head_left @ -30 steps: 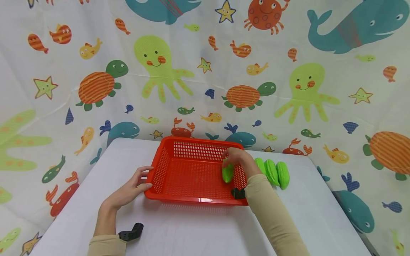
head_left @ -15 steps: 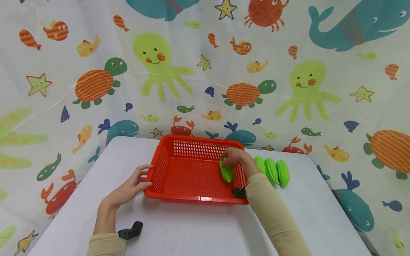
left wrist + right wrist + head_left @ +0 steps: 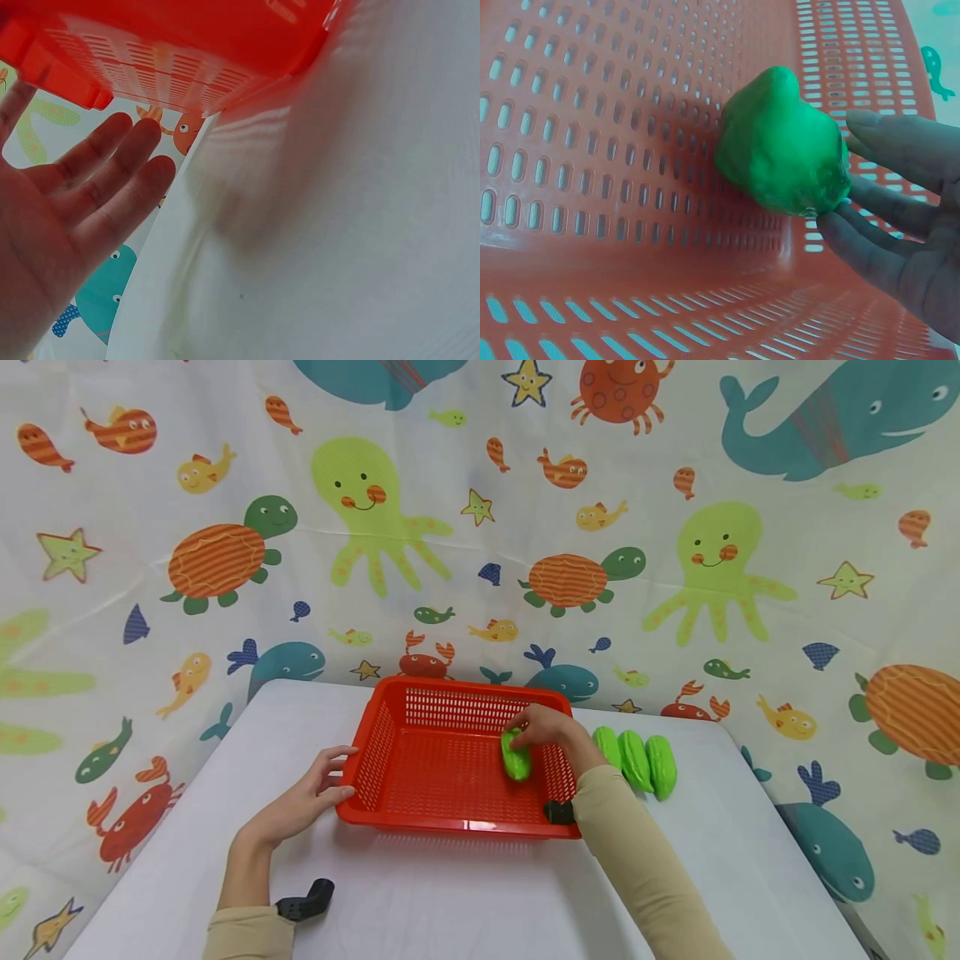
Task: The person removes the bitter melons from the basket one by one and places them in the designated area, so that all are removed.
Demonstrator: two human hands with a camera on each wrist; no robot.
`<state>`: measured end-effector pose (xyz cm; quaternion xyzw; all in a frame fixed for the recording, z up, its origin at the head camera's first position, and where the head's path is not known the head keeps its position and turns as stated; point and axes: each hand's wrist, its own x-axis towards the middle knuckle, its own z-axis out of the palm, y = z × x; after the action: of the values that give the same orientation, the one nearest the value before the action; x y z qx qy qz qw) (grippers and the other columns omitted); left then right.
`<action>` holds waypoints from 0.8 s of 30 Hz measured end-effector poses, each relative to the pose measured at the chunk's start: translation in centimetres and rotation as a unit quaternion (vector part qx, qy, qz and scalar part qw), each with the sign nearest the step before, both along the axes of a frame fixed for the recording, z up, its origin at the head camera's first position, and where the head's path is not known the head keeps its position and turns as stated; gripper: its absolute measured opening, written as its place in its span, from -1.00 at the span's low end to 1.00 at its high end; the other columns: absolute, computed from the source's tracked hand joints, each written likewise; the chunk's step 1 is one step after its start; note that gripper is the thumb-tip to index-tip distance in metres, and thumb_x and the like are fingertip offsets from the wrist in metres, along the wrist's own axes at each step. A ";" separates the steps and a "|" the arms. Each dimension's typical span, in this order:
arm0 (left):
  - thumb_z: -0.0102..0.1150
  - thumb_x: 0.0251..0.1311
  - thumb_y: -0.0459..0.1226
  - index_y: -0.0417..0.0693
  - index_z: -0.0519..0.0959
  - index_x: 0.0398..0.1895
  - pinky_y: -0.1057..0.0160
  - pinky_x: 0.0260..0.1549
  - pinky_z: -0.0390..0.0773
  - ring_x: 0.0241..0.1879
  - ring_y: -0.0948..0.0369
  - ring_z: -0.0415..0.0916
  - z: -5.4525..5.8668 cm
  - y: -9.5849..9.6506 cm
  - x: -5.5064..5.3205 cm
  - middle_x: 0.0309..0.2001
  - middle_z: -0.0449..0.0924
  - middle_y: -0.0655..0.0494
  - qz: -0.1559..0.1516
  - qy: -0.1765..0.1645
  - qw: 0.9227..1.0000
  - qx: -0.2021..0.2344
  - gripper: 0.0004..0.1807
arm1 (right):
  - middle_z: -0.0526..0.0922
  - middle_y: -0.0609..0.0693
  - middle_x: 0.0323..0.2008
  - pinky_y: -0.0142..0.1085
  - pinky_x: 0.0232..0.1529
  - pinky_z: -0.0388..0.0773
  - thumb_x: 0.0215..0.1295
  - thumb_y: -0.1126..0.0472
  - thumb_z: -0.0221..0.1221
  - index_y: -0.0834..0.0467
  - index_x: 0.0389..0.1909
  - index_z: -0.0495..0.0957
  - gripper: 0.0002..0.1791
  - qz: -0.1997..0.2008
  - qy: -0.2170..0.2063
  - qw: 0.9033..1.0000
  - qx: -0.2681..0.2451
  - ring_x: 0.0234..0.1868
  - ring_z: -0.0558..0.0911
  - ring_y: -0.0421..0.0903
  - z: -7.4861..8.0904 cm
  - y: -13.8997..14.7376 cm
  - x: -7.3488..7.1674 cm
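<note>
A long, bright green, ridged vegetable (image 3: 516, 760) lies low inside the red basket (image 3: 465, 827), toward its right side. My right hand (image 3: 546, 727) reaches over the right rim and pinches it near its far end. Seen in the right wrist view, thumb and fingertips meet one end of the green vegetable (image 3: 780, 146), whose surface is glossy and lumpy. My left hand (image 3: 306, 795) is at the basket's left wall, fingers spread and nearly straight. In the left wrist view the fingers (image 3: 112, 199) extend under the overhanging rim of the basket (image 3: 97, 97).
Several matching green vegetables (image 3: 636, 762) lie side by side on the white table (image 3: 420, 902), just right of the basket. A cloth (image 3: 465, 543) printed with sea animals hangs behind the table. A black camera mount (image 3: 307, 902) sits on the left wrist.
The green vegetable has shifted left inside the basket along with my right hand, and its tilt has varied. My left hand and the basket stay about where they were.
</note>
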<state>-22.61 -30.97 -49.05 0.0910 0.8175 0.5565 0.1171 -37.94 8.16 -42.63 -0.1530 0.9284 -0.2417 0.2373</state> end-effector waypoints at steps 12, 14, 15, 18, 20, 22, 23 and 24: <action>0.18 0.29 -0.06 0.25 0.00 0.46 -0.12 0.07 0.52 0.28 -0.17 0.25 -0.2 -0.1 0.1 0.40 0.07 -0.15 -0.001 -0.001 1.000 0.006 -0.23 | 0.48 0.03 0.15 -0.02 0.14 0.48 0.15 0.17 0.38 -0.02 0.19 0.57 -0.47 -0.017 -0.070 0.997 -0.029 0.16 0.40 0.06 -0.5 -0.1 0.5; 0.18 0.29 -0.06 0.25 0.00 0.46 -0.12 0.07 0.52 0.28 -0.17 0.24 -0.2 -0.1 0.1 0.40 0.08 -0.15 -0.001 -0.001 1.000 0.008 -0.23 | 0.47 0.03 0.16 -0.05 0.10 0.52 0.16 0.16 0.38 -0.01 0.22 0.54 -0.45 -0.007 -0.077 0.997 -0.029 0.14 0.40 0.06 -0.6 -0.2 0.4; 0.18 0.29 -0.06 0.24 0.00 0.46 -0.11 0.06 0.52 0.28 -0.17 0.24 -0.2 -0.1 0.1 0.39 0.08 -0.15 -0.002 -0.001 1.000 0.009 -0.23 | 0.46 0.03 0.16 -0.06 0.08 0.53 0.16 0.15 0.38 -0.01 0.23 0.53 -0.43 -0.003 -0.078 0.997 -0.028 0.14 0.39 0.06 -0.6 -0.2 0.4; 0.19 0.29 -0.07 0.24 0.00 0.46 -0.10 0.06 0.53 0.28 -0.16 0.25 -0.2 0.0 0.0 0.39 0.08 -0.14 -0.004 -0.002 1.000 0.012 -0.23 | 0.45 0.03 0.18 -0.09 0.05 0.56 0.15 0.15 0.39 0.00 0.25 0.51 -0.41 -0.001 -0.084 0.996 -0.028 0.14 0.40 0.06 -0.7 -0.4 0.4; 0.19 0.29 -0.07 0.25 0.01 0.45 -0.10 0.06 0.53 0.28 -0.16 0.25 -0.2 0.0 -0.1 0.39 0.08 -0.14 -0.005 -0.001 1.000 0.014 -0.24 | 0.44 0.02 0.19 -0.10 0.05 0.56 0.14 0.16 0.40 0.00 0.25 0.51 -0.39 -0.008 -0.087 0.996 -0.029 0.14 0.40 0.06 -0.7 -0.4 0.3; 0.19 0.29 -0.07 0.25 0.01 0.45 -0.10 0.06 0.53 0.27 -0.16 0.26 -0.2 0.0 -0.1 0.39 0.08 -0.14 -0.005 -0.001 1.000 0.015 -0.24 | 0.43 0.03 0.20 -0.11 0.05 0.57 0.13 0.18 0.40 0.00 0.25 0.51 -0.39 -0.008 -0.087 0.996 -0.029 0.15 0.39 0.06 -0.6 -0.4 0.3; 0.19 0.29 -0.07 0.25 0.01 0.45 -0.10 0.06 0.53 0.27 -0.15 0.26 -0.2 0.0 -0.1 0.39 0.08 -0.14 -0.005 -0.001 1.000 0.015 -0.24 | 0.43 0.04 0.21 -0.12 0.05 0.57 0.13 0.18 0.40 0.01 0.26 0.51 -0.39 -0.006 -0.087 0.996 -0.028 0.15 0.39 0.06 -0.6 -0.4 0.3; 0.19 0.29 -0.07 0.26 0.01 0.45 -0.11 0.06 0.53 0.27 -0.16 0.26 -0.1 0.0 -0.1 0.40 0.08 -0.14 -0.004 -0.001 1.000 0.015 -0.24 | 0.42 0.04 0.21 -0.12 0.05 0.57 0.14 0.18 0.39 0.01 0.26 0.51 -0.39 -0.001 -0.085 0.996 -0.026 0.16 0.38 0.06 -0.6 -0.4 0.2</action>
<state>-22.73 -31.02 -49.19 0.0959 0.8087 0.5680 0.1190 -37.72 7.73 -43.20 -0.1369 0.8985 -0.2778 0.3110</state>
